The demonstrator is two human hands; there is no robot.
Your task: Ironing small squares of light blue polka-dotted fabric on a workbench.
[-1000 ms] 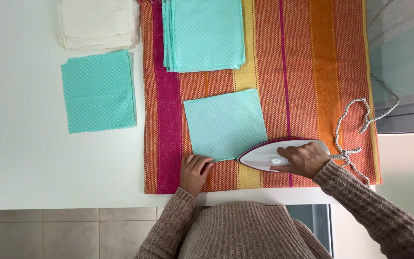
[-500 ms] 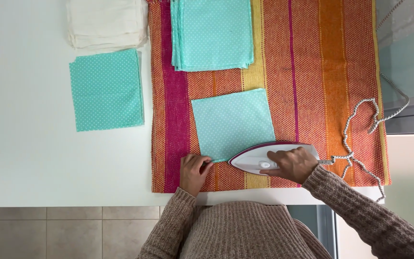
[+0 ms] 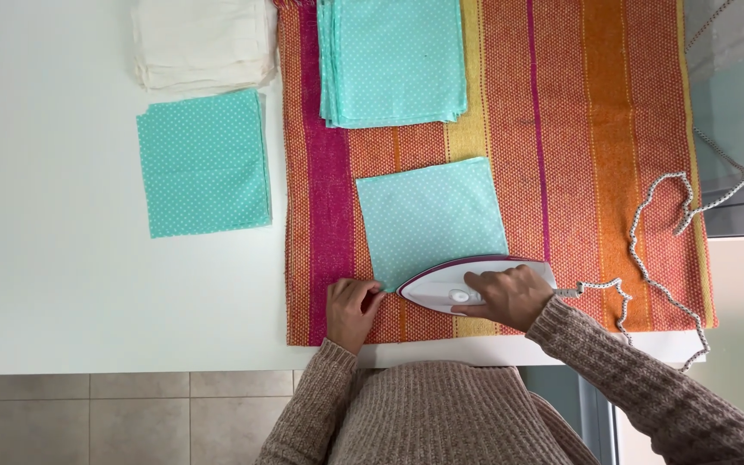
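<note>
A teal dotted fabric square (image 3: pixel 430 215) lies flat on a striped orange, pink and yellow cloth (image 3: pixel 613 155). My right hand (image 3: pixel 510 295) grips a white and purple iron (image 3: pixel 441 284), whose tip points left along the square's near edge. Just left of the iron's tip, my left hand (image 3: pixel 350 312) pinches the square's near left corner against the striped cloth.
A stack of teal squares (image 3: pixel 393 56) lies at the far side of the striped cloth. Another teal pile (image 3: pixel 204 162) and folded white cloth (image 3: pixel 204 39) rest on the white table (image 3: pixel 71 284). The iron's braided cord (image 3: pixel 647 250) trails right.
The iron has slid left along the near edge of the teal square, closer to my left hand. My left hand stays at the corner.
</note>
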